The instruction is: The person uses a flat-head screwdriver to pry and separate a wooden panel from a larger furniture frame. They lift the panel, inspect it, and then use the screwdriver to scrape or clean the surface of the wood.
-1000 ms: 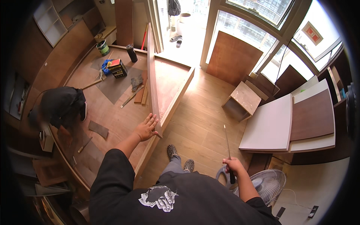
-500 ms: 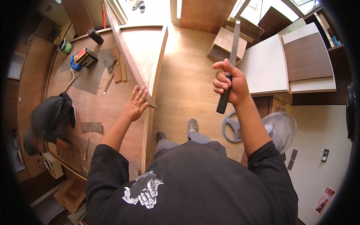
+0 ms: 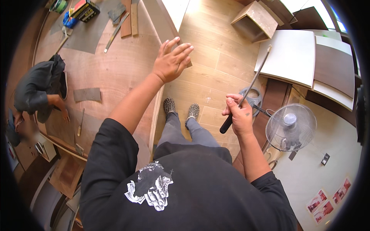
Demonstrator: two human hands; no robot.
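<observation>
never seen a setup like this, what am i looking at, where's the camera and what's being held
There is no machine here; the work is done bare-handed. The view comes from the left one of two fisheye cameras worn on the head, looking down, so straight edges bend near the rim. The left hand rests on the end of a long brown wooden board. The right hand holds a long, thin metal tool by its black handle. On the wide reddish-brown wooden platform are a dark grey four-sided flat piece and a red-and-black box. A co-worker in dark clothes is bent over at the left.
</observation>
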